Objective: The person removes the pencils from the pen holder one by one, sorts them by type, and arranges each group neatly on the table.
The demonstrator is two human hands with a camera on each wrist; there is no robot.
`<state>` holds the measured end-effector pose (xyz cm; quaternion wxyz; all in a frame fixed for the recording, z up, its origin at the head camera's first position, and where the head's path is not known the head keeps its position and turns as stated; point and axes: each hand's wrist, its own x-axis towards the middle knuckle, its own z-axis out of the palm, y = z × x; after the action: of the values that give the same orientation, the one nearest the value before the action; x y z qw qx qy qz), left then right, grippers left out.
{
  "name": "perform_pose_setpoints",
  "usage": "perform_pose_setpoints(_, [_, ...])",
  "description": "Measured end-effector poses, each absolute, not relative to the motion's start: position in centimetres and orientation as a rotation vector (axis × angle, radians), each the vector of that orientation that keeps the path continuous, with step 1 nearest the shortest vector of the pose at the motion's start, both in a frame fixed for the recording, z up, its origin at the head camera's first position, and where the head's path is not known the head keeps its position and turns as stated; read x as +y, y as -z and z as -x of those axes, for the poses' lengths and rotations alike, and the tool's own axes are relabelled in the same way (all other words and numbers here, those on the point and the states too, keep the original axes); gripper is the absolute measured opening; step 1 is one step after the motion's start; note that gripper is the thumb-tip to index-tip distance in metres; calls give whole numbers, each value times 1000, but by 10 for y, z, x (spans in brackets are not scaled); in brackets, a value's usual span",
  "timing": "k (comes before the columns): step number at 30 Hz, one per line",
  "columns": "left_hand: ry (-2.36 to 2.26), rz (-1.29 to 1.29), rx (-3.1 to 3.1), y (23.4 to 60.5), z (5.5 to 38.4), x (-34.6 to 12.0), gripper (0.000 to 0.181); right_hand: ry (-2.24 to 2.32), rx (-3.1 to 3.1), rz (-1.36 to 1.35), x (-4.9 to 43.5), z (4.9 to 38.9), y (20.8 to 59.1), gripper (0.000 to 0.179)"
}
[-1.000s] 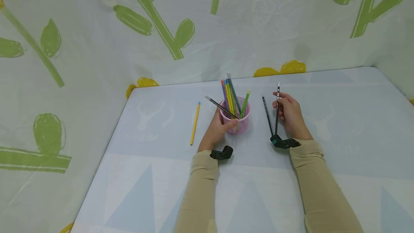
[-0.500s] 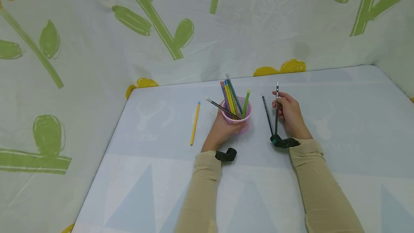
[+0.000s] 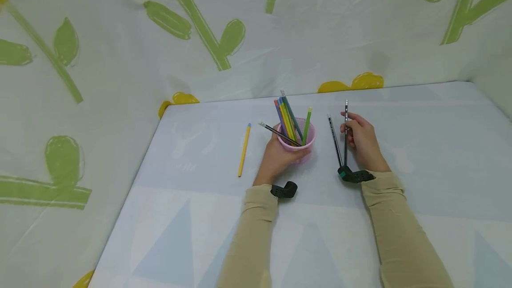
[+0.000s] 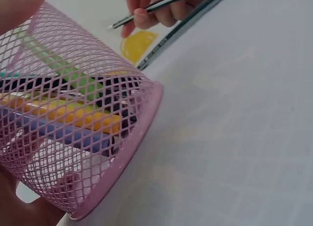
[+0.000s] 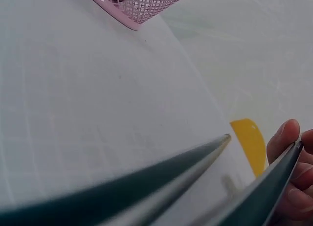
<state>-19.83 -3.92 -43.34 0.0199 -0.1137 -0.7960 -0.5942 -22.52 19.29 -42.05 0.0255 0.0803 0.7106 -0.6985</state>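
My left hand grips a pink mesh pencil cup standing on the table, its thumb across the front. Several pencils fill the cup: a bundle leaning left, a green pencil on the right side, and a black pencil slanting far out over the left rim. To the right, my right hand pinches another black pencil, pointing away from me. A second loose black pencil lies just left of that hand; the wrist camera covers the near ends of both.
A yellow pencil with a blue end lies on the table, left of the cup. Walls printed with green and yellow plants rise along the table's back and left edges.
The left hand has shifted slightly right, and its thumb has moved farther round the front of the cup. The right hand keeps its hold on the black pencil. The head view has moved slightly.
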Motion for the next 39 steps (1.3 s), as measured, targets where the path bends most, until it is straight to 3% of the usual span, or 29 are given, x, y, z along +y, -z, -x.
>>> perform_pose_setpoints(12, [1812,284,-2494,414,189,-37,84,1862,2396,-245,191,228,422,48])
perform_pose_setpoints(22, [1789,257,-2468,435,199,-42,86,1426,2614,-174,186,234,426,55])
perform_pose_setpoints(39, [1758,243,-2522,434,200,-36,91,1394,2694,-219,189,231,423,52])
